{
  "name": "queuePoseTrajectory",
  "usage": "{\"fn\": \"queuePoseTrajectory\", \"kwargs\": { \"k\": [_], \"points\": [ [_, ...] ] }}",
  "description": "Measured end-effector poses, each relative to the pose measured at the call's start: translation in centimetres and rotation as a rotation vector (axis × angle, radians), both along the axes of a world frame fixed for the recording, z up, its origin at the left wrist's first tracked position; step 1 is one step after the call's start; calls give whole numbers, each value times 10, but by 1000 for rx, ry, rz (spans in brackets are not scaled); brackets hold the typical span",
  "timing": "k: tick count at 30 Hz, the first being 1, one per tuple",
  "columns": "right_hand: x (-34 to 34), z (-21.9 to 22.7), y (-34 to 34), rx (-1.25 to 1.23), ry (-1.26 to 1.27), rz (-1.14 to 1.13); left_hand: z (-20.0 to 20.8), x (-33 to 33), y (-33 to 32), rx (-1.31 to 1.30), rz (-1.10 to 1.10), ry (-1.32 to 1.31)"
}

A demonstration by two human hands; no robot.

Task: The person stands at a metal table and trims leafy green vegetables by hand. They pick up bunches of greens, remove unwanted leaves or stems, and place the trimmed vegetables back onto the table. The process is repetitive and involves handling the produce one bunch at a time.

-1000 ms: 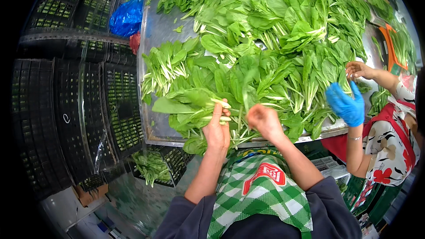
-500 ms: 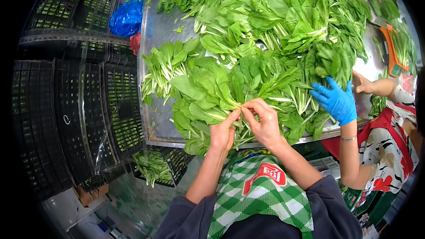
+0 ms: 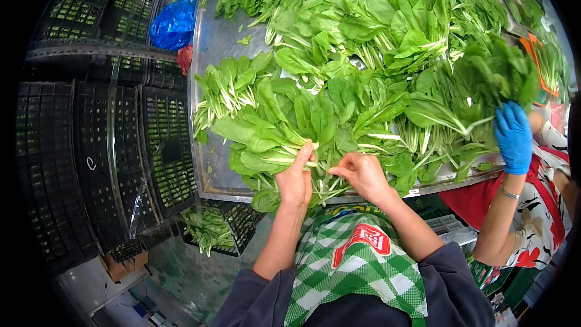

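Note:
My left hand (image 3: pixel 295 175) is closed round the pale stalks of a bunch of leafy greens (image 3: pixel 260 136), its thumb on top and the leaves fanning out to the far left. Just to the right, my right hand (image 3: pixel 362 174) is pinched, thumb against forefinger, near the loose stems at the table's front edge. Whatever lies between those fingertips is too small to tell. Under and around both hands spreads a heap of the same greens (image 3: pixel 375 106) on a metal table (image 3: pixel 213 175).
A co-worker's blue-gloved hand (image 3: pixel 514 138) holds another bunch at the right. Black plastic crates (image 3: pixel 109 151) stand left of the table, below a blue plastic bag (image 3: pixel 174 23). A crate of greens (image 3: pixel 209 229) sits low by the table's front left corner. An orange-edged holder (image 3: pixel 535 60) stands at the far right.
My hands have moved apart: the left went slightly left with the bunch, the right slightly right and down, off its stalks. The co-worker's gloved hand swung right, lifting greens.

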State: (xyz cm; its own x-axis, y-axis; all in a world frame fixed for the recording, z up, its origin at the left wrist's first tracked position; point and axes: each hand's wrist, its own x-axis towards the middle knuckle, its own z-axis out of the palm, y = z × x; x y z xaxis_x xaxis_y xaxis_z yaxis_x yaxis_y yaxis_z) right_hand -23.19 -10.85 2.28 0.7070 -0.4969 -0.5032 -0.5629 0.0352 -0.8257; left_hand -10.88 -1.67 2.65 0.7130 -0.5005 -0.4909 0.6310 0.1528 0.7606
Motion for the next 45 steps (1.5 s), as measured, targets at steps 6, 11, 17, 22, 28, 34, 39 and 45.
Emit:
{"fn": "queuePoseTrajectory", "kwargs": {
  "k": [6,11,17,22,28,34,39,45],
  "points": [
    [14,-5,17,-340,-427,-271,0,-12,-3,146,-160,-206],
    [-3,-8,0,715,-499,-623,-3,5,4,81,-35,84],
    [-7,-13,4,1135,-778,-840,-26,0,12,-229,-48,375],
    [-6,-11,17,1170,-767,-834,-26,-15,0,-37,-201,299],
    [-13,-10,26,951,-562,-555,-26,-14,-11,-40,-587,-10],
    [-22,-7,11,352,-133,-101,-20,-9,-15,74,-463,97],
    [-22,-34,-53,-414,171,-511,-6,14,-12,-29,-288,95],
    [-7,-40,-66,-180,-67,-703,-3,14,-12,25,-321,6]
  ]
}}
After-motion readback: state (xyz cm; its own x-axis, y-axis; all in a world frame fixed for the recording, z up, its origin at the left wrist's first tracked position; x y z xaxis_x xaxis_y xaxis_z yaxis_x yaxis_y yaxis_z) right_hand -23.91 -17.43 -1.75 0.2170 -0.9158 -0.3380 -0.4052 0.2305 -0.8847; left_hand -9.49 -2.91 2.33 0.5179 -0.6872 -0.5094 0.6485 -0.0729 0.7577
